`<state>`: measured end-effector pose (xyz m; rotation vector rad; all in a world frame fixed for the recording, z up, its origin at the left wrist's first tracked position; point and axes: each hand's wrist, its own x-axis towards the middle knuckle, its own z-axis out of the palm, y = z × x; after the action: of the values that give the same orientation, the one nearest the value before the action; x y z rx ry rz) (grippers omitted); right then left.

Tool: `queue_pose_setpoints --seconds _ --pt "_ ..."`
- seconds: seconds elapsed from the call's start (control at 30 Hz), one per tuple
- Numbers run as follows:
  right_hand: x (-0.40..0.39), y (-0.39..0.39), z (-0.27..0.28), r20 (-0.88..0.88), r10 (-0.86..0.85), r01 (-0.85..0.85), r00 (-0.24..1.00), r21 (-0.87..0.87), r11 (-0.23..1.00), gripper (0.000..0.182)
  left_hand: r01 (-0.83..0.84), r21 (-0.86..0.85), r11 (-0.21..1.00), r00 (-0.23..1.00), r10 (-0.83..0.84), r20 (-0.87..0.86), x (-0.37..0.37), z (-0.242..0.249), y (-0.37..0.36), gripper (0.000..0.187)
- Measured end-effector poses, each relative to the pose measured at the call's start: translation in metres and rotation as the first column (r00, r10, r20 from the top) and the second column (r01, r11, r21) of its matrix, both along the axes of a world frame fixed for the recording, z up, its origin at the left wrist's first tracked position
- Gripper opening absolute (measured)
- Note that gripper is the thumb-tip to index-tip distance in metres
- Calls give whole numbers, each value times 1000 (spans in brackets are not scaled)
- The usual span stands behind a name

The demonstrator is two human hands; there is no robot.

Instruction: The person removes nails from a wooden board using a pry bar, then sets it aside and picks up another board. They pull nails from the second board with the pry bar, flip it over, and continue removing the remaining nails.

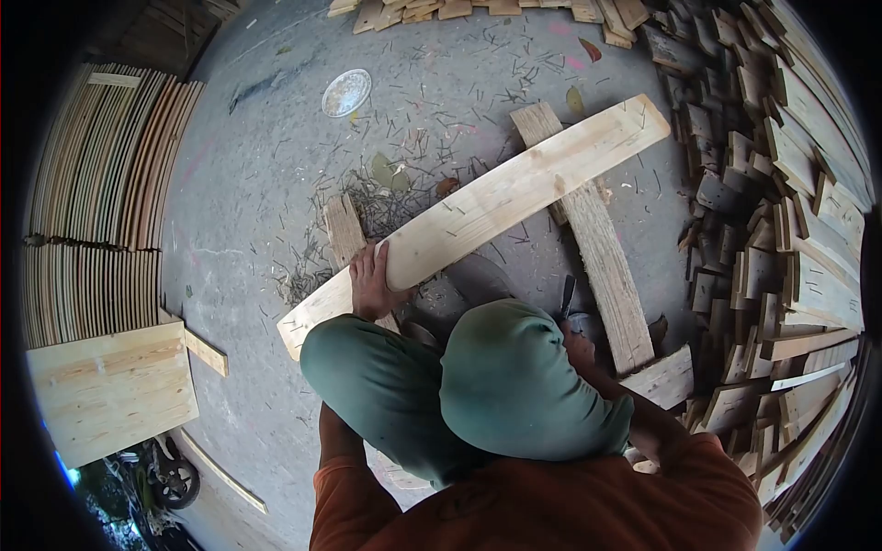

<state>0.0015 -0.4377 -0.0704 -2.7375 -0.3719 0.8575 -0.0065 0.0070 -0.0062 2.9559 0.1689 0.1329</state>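
A long pale wooden plank (496,207) lies slantwise in front of my knees, with nails showing near its ends. My left hand (370,283) holds it toward the left end, fingers together across its upper face. Beneath the plank are a short rough board (344,230) on the left and a longer rough board (606,275) on the right. Beside my right knee, my right hand (577,347) is partly hidden, its fingers closed by a narrow dark tool (568,296). The tool's kind is not clear.
Loose nails (404,197) and leaves litter the concrete floor. A round whitish disc (346,93) lies farther off. Stacked boards (96,184) stand on the left, with a wooden panel (115,390) below them. Piled planks (763,230) crowd the right side.
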Motion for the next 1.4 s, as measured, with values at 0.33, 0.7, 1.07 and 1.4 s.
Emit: queue_pose_setpoints --seconds 0.33,0.7,1.07,1.4 --pt "-54 -28 -81 324 50 -15 945 -110 994 51 1 -42 999 1000 -1 6 2 2 0 111" --pt "14 -7 16 40 -89 56 995 507 860 49 -40 -73 997 999 40 7 -3 3 7 111" --pt "101 94 145 148 -103 -22 984 664 747 33 -15 -78 997 999 17 29 -9 -2 13 111" --pt "96 82 99 333 -39 -50 942 255 966 28 -32 -141 989 999 38 37 -13 -1 14 112"
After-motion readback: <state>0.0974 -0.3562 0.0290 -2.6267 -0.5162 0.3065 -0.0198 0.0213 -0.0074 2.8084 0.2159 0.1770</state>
